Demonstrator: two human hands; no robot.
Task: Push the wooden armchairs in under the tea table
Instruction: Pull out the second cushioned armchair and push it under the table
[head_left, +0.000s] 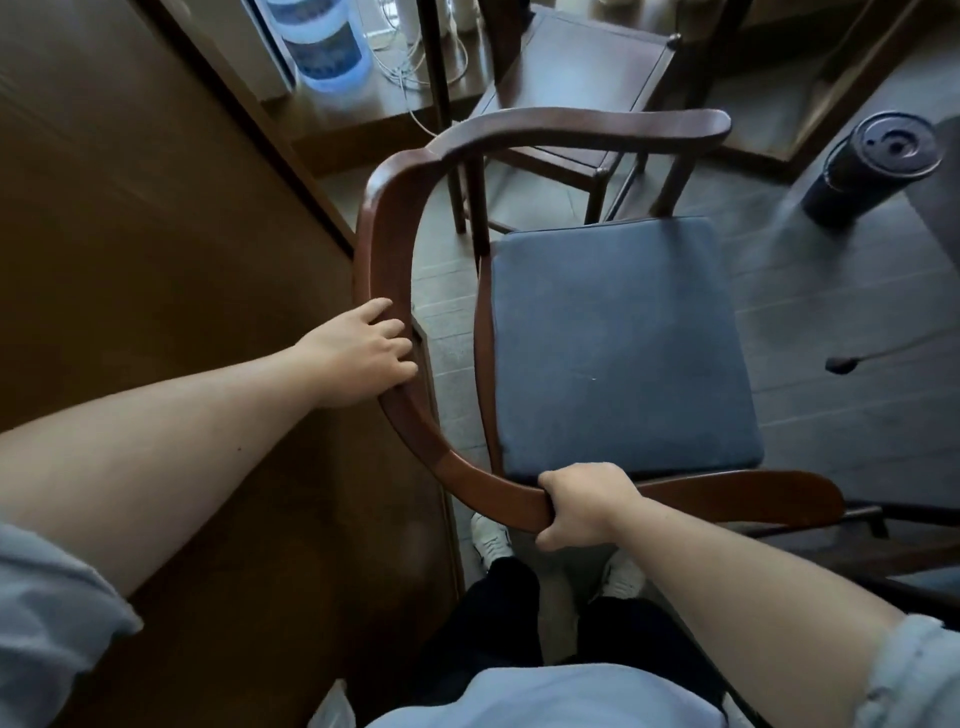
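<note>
A wooden armchair (395, 218) with a curved horseshoe back rail and a blue seat cushion (618, 343) stands right in front of me, its open front facing right. My left hand (363, 353) rests on the rail's left side, fingers curled over the wood. My right hand (582, 506) is closed around the near part of the same rail. A large brown wooden surface, seemingly the tea table (156, 249), fills the left side, and the chair's rail touches or nearly touches its edge.
A second dark wooden chair or stool (576, 78) stands beyond the armchair. A water bottle (322, 41) and white cables lie at the top left. A black lidded cylinder (872, 166) stands on the grey floor at right. My feet (491, 535) are below the rail.
</note>
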